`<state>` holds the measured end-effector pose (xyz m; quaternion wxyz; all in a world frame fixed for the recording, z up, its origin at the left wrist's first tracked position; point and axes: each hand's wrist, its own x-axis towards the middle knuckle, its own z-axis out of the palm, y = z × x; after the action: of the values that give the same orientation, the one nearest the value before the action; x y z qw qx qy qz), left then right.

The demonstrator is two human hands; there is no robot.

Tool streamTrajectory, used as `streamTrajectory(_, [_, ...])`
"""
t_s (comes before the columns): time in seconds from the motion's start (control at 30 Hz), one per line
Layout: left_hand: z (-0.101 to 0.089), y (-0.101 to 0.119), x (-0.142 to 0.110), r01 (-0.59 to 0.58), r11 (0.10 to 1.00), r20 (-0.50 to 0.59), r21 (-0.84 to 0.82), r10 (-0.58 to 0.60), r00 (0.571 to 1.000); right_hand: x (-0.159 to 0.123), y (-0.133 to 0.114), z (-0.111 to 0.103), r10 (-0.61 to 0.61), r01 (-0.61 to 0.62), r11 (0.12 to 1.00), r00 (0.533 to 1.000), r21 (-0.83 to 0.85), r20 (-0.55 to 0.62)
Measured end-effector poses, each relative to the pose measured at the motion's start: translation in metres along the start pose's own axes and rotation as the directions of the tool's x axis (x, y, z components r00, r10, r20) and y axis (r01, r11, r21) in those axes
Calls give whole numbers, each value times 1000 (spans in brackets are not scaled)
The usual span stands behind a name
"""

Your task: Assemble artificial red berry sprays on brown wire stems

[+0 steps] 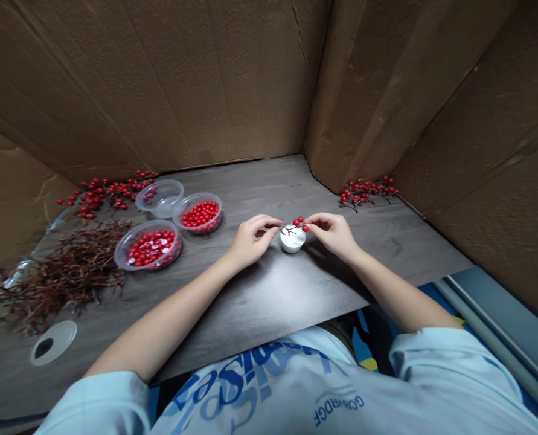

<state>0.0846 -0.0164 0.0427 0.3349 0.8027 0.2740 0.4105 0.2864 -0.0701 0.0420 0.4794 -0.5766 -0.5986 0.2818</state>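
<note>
My left hand [255,238] pinches the stem of a small brown berry twig [289,231] between thumb and fingertips. A few red berries [299,221] sit at the twig's right end. At that end my right hand [334,234] has thumb and forefinger closed on a red berry [305,228]. Directly below the twig stands a small white cup [293,243], its inside white; whether the twig touches it I cannot tell.
On the left are two clear tubs of red berries, a nearer tub [119,257] and a farther tub [220,217], an empty clear tub [162,196], a heap of bare brown twigs [69,272], berry sprigs [101,194] and a lid [63,341]. More berry sprigs [368,190] lie right, by cardboard walls [250,78].
</note>
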Motion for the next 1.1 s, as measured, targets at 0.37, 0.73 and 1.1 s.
streamTrajectory(0.37, [-35, -5, -22, 222, 973, 108, -63, -214, 971, 27, -46, 28, -156, 199, 975, 929, -99, 336])
streamTrajectory(0.73, [-78, -14, -58, 283, 955, 82, -87, -276, 958, 48, -88, 91, -364, 510, 849, 751, -135, 550])
streamTrajectory(1.1, [-69, -52, -69, 394, 806, -99, -441, -480, 871, 119, -117, 140, -375, 641, 716, 687, -277, 622])
